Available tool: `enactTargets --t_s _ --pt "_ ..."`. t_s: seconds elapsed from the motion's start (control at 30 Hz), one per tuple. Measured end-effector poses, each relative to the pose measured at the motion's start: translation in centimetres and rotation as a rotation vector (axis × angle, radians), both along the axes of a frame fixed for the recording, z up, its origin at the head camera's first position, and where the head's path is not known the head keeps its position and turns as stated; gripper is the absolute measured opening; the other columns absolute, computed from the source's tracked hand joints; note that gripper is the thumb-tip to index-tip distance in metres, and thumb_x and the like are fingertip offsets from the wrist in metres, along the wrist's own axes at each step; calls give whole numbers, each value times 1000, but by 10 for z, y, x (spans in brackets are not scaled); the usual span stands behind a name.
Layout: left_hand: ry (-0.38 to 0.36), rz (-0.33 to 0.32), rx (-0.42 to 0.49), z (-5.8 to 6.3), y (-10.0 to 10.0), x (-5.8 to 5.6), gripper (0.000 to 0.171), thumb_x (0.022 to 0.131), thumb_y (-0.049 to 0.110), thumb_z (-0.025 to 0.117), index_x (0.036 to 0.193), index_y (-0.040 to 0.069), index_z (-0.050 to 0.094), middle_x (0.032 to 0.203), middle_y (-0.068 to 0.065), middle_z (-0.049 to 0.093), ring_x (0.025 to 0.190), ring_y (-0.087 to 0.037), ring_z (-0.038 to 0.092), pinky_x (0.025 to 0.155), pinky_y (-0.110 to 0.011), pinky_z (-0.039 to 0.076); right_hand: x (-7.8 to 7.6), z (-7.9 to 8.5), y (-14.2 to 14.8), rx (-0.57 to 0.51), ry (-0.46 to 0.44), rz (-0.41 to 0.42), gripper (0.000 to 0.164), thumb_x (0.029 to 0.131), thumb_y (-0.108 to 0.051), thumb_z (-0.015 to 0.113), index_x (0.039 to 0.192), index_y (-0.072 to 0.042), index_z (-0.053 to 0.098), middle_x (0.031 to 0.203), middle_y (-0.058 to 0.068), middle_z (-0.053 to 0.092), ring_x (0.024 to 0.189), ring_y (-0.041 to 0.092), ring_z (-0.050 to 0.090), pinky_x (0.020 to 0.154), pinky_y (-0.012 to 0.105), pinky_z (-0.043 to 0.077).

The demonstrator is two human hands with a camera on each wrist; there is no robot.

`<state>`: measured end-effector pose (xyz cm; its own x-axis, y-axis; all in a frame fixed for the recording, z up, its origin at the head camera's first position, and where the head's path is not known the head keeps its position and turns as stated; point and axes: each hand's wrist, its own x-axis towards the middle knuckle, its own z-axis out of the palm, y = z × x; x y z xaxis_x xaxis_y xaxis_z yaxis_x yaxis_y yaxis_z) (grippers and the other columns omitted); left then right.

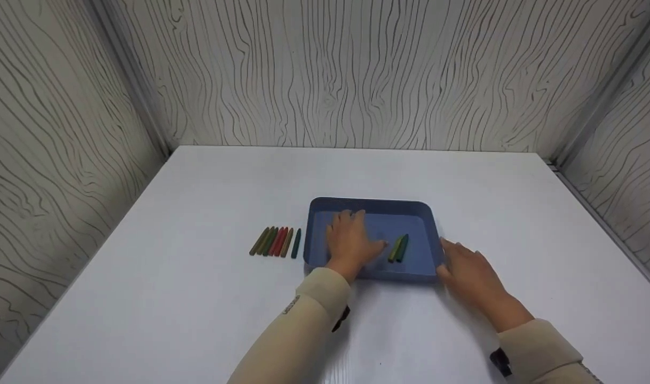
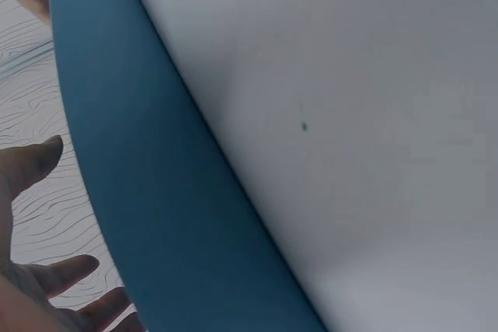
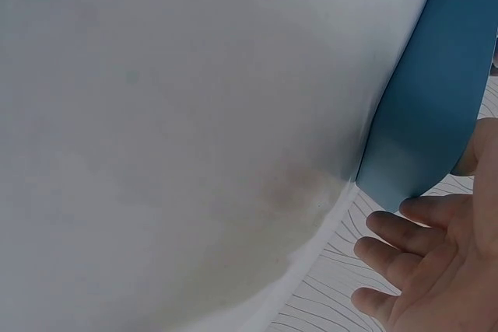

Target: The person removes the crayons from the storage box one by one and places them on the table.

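A shallow blue tray point(image 1: 375, 274) lies on the table with two green crayons, a lighter one point(image 1: 395, 249) and a darker one point(image 1: 403, 248), side by side inside. Over its left half, my left hand point(image 1: 350, 241) has its fingers spread and thumb out; nothing shows between them, though the space under the palm is hidden. At the tray's right side my right hand point(image 1: 470, 271) touches the wall near the front corner, its fingers point(image 3: 408, 231) extended. Left of the tray several crayons point(image 1: 277, 241) in red, brown and green lie in a row, a dark green crayon point(image 1: 296, 244) slightly apart.
The white table point(image 1: 170, 298) extends around the tray on all sides. Wood-grain panels point(image 1: 325, 74) stand behind it and at both sides. A small green speck point(image 2: 304, 127) marks the tabletop in front of the tray.
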<state>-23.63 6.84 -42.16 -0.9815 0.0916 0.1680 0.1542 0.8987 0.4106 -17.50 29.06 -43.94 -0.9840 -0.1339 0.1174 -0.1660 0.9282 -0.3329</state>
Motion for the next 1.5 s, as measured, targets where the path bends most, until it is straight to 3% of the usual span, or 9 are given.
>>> enactTargets --t_s 0.47,0.83,1.5 --pt "-31 -27 -17 -13 19 6 67 74 48 76 128 12 59 119 -7 57 112 -26 50 95 -41 38 1 2 -2 23 6 17 53 91 -15 47 137 12 39 135 31 45 127 46 37 103 60 23" --pt "-85 -49 -22 -20 26 9 67 73 39 81 131 13 58 123 -7 57 115 -24 50 95 -41 39 0 2 -2 19 -5 7 55 90 -15 47 137 12 39 135 31 45 127 46 37 103 60 22" --pt "-138 -108 62 -21 29 10 36 75 30 82 108 22 73 99 2 62 99 -18 55 88 -34 42 1 0 0 2 -4 -12 55 91 -16 49 139 10 39 136 28 45 129 45 36 104 59 21"
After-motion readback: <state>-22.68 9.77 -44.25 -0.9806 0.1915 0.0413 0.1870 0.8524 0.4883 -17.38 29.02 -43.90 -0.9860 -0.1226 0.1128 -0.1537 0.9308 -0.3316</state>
